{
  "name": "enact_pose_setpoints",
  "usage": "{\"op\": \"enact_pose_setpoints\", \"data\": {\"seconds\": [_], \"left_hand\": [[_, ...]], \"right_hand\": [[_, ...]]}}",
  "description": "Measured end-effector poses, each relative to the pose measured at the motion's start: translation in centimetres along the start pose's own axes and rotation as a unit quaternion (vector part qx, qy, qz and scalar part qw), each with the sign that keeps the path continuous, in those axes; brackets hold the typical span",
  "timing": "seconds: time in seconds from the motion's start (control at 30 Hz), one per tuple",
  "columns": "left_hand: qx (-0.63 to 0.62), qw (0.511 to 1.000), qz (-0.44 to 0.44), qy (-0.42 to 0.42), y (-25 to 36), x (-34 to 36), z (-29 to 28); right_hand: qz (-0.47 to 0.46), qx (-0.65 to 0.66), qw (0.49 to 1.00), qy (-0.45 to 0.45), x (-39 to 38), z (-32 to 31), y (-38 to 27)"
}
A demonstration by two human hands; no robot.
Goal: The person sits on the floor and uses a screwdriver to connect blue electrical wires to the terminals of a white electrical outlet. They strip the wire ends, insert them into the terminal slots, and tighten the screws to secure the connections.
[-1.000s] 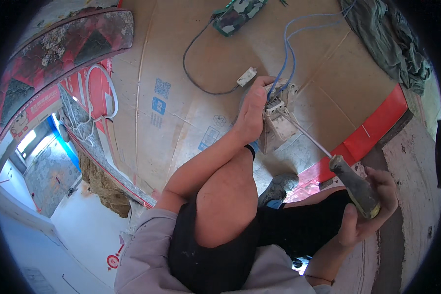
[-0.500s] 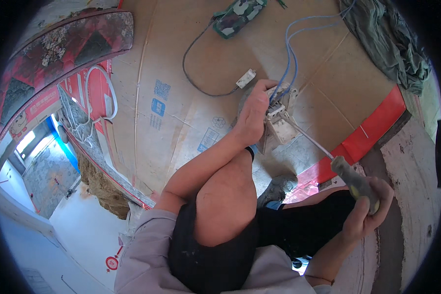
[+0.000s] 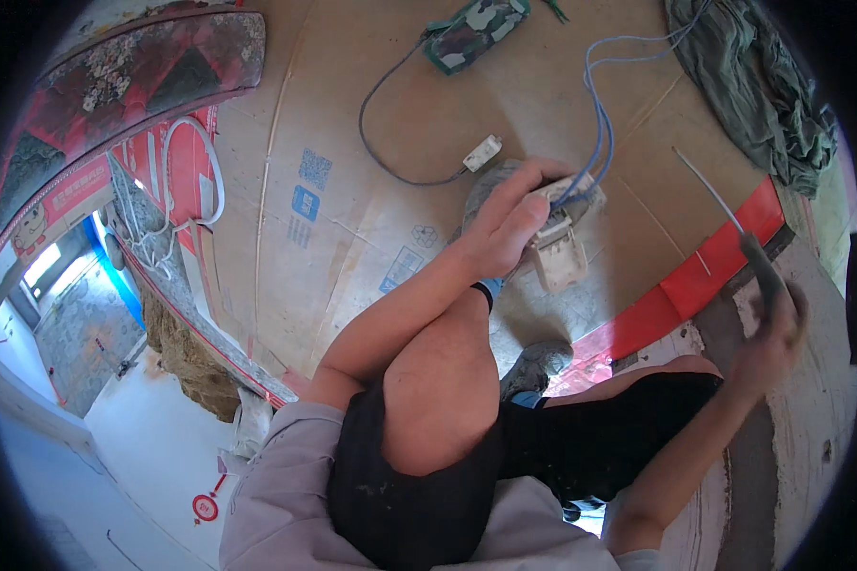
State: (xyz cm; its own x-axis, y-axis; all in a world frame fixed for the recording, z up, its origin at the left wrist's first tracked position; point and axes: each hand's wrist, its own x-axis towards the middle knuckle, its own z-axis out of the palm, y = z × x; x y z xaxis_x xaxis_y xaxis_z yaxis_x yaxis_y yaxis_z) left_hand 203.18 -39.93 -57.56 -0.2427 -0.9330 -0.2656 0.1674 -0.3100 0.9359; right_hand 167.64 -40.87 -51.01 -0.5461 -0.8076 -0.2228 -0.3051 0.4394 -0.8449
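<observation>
My left hand [image 3: 507, 228] is closed around a dirty off-white electrical switch box [image 3: 562, 262], with its hinged cover hanging down toward me. Two blue wires [image 3: 602, 124] run from the box's top up to the far right; where they enter is partly hidden by my fingers. Off to the right, my right hand [image 3: 773, 328] grips a screwdriver [image 3: 760, 266] by its grey-green handle. The long metal shaft slants up and left, and its tip is in the air, apart from the box. Motion slightly blurs this hand.
Printed cardboard [image 3: 343, 124] covers the surface ahead. On it lie a camouflage pouch [image 3: 476, 36], its dark cable with a white connector [image 3: 483, 153], and a crumpled olive cloth [image 3: 762, 95]. A red strip [image 3: 676, 281] edges the right. White cable [image 3: 221, 181] loops at left.
The screwdriver's tip has left the switch box, and my right hand has moved up and right with it. My left hand and the box have shifted slightly right, the box tilting.
</observation>
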Motion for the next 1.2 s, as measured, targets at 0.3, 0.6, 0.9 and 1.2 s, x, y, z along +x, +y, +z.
{"op": "enact_pose_setpoints", "data": {"seconds": [0.3, 0.6, 0.9, 1.2], "left_hand": [[0.0, 0.996, 0.019, -0.093, 1.8, 0.2, -0.2], [-0.003, 0.988, -0.035, -0.153, 2.4, 0.3, -0.1], [0.025, 0.98, -0.051, -0.191, 2.1, -1.3, -1.5], [0.026, 0.975, -0.004, -0.221, 2.6, -0.5, -1.3]], "right_hand": [[-0.343, -0.464, 0.802, -0.157, -2.7, 7.2, -2.7], [0.145, 0.162, 0.9, -0.378, -7.5, 12.7, -6.5], [0.113, 0.337, 0.898, -0.257, -2.4, 8.2, -8.5], [0.143, 0.376, 0.843, -0.357, -1.9, 5.7, -7.4]]}}
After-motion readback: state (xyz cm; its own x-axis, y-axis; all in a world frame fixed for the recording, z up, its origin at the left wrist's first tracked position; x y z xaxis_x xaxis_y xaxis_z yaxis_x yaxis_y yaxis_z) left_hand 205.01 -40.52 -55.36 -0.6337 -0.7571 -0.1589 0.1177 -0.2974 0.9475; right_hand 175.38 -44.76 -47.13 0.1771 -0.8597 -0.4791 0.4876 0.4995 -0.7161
